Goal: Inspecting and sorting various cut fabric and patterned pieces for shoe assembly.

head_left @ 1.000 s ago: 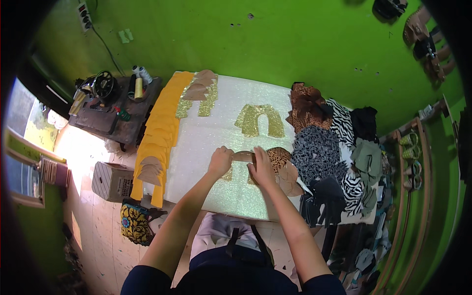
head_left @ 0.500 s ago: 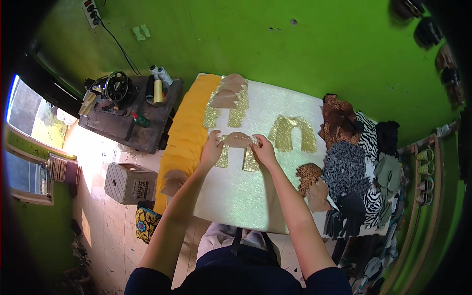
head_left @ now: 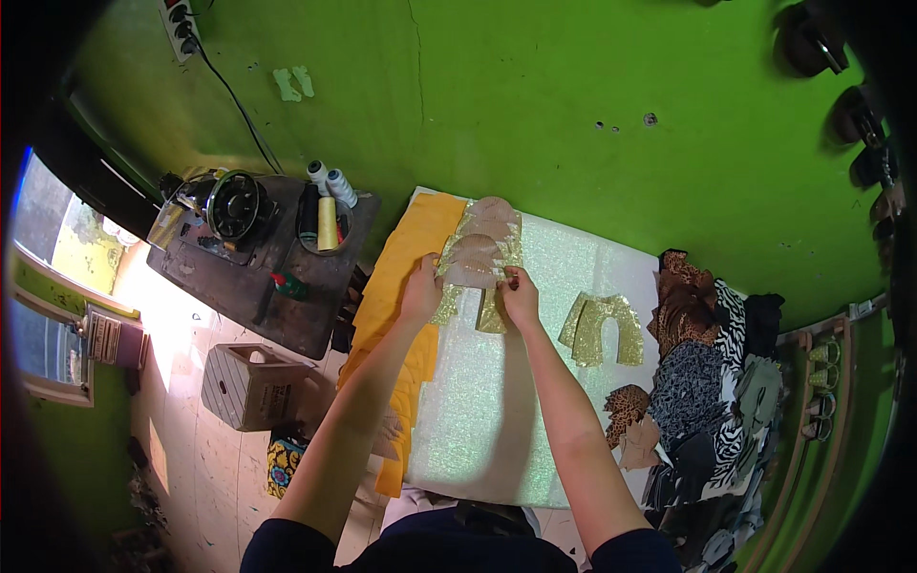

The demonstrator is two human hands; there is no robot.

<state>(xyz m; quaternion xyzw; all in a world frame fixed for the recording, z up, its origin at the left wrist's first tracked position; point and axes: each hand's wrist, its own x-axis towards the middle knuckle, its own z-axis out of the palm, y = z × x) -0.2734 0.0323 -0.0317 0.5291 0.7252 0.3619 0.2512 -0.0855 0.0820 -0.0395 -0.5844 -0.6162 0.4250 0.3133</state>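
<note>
Between my two hands is a gold glitter U-shaped cut piece (head_left: 490, 312) with a tan half-round piece (head_left: 475, 276) across its curved top. My left hand (head_left: 420, 291) pinches its left edge, and my right hand (head_left: 519, 298) pinches the right one. It lies over or just above the near end of an overlapping row of similar gold and tan pieces (head_left: 492, 208). Whether it touches them I cannot tell. Close to my left hand runs a long row of overlapping yellow pieces (head_left: 401, 277). More gold U-shaped pieces (head_left: 621, 329) lie farther right on the shimmery white table sheet (head_left: 564, 420).
Leopard-print and tan cut pieces (head_left: 638, 435) lie at the table's right, beside heaps of patterned scraps (head_left: 693, 377). At the left, a dark sewing machine table (head_left: 306, 306) carries a machine (head_left: 237, 205) and thread cones (head_left: 328, 224). A grey plastic stool (head_left: 250, 390) stands on the floor.
Both hands have carried the gold piece with its tan half-round away from me, onto or over the row of similar pieces. The view has shifted, so the table appears lower and farther right.
</note>
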